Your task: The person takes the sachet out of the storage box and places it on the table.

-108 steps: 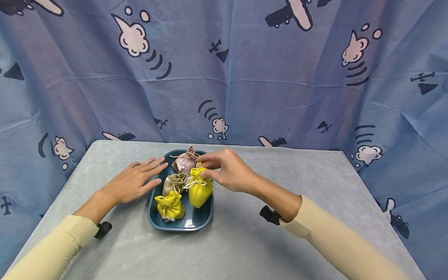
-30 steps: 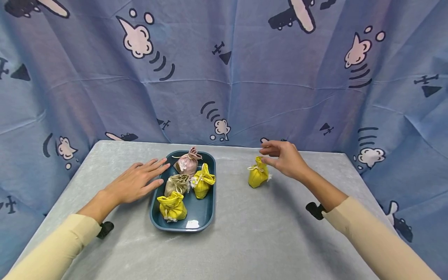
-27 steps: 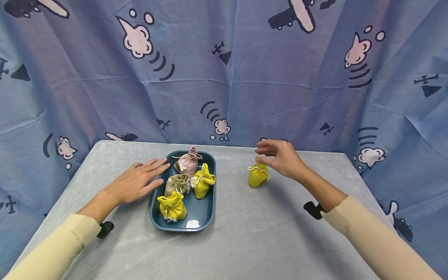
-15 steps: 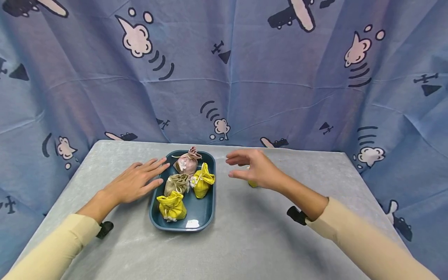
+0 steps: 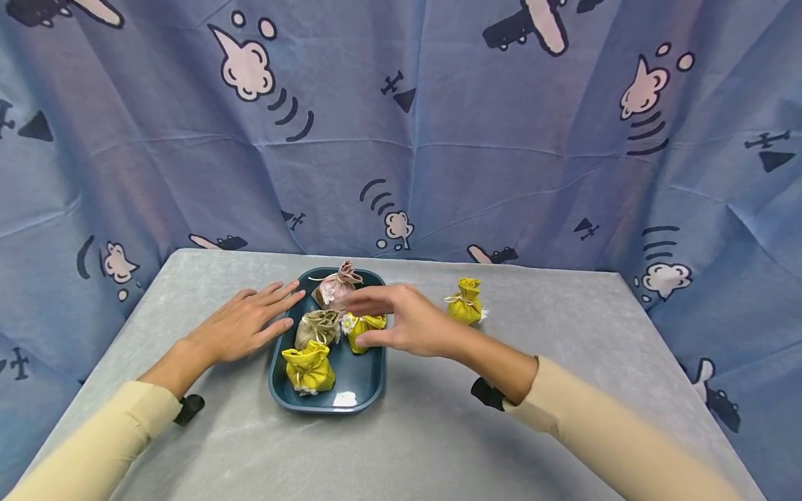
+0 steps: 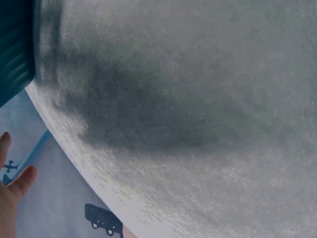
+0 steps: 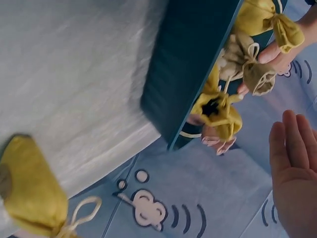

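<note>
The person wears long sleeves of plain, matte, light fabric. Toward the left edge of the grey cloth-covered worktop (image 5: pixel 401 452), the pale yellow-cream left sleeve (image 5: pixel 84 445) ends in a broad cuff with a faint crease behind it. On the right side, the beige-cream right sleeve (image 5: pixel 617 431) is similarly plain, with a small fold behind its cuff. A small, rounded black unit (image 5: pixel 189 410) shows beside the left cuff, another black unit (image 5: pixel 487 394) beside the right. The left hand (image 5: pixel 250 321) and right hand (image 5: pixel 410 321) are bare.
</note>
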{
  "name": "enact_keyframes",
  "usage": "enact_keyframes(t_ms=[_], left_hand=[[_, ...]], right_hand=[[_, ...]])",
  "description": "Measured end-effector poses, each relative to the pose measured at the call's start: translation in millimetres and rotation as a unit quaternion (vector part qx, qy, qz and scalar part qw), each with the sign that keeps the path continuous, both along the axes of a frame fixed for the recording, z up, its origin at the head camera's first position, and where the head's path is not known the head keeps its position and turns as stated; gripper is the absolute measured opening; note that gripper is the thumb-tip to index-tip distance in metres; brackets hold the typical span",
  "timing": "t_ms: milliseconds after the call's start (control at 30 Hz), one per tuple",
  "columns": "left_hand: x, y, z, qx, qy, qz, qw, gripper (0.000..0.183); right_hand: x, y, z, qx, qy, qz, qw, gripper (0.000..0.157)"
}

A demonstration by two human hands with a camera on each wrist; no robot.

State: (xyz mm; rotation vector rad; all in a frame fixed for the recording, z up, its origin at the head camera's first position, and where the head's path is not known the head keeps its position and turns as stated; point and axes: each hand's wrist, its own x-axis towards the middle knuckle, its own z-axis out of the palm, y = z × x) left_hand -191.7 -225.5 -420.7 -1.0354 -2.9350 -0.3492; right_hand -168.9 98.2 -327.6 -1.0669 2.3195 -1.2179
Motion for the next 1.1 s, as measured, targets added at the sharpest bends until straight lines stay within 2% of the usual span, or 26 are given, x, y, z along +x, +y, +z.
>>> enact_keyframes(t_ms=[133,333,667,933,1100], left_hand=[[-1.7,0.7,0.7,-0.001,-0.003,0.001,1.0000,0.057],[-3.3,1.0,2.0,-0.004,-0.007,0.001,1.0000,0.057],[-2.2,0.9,1.9,-0.006,-0.016,0.008,0.9998,0.057],[-0.6,-0.5,1.4,-0.002,-0.016,0.004,0.9999,0.056],[-0.2,-0.4,0.9,0.000,-0.014,0.003,0.9999,0.056]], right_hand=[[0.3,-11.2,-3.2,-0.009,-0.010,0.032,0.999,0.061],[-1.0,-26.8,-10.1,-0.037,-0.025,0.068,0.997,0.054],[-0.5,-44.8,-25.2,-0.028,-0.043,0.078,0.996,0.057],[-1.5,-54.2,-31.7,-0.012,-0.037,0.076,0.996,0.055],[-1.7,-59.1,-34.1,0.002,-0.054,0.086,0.995,0.054]])
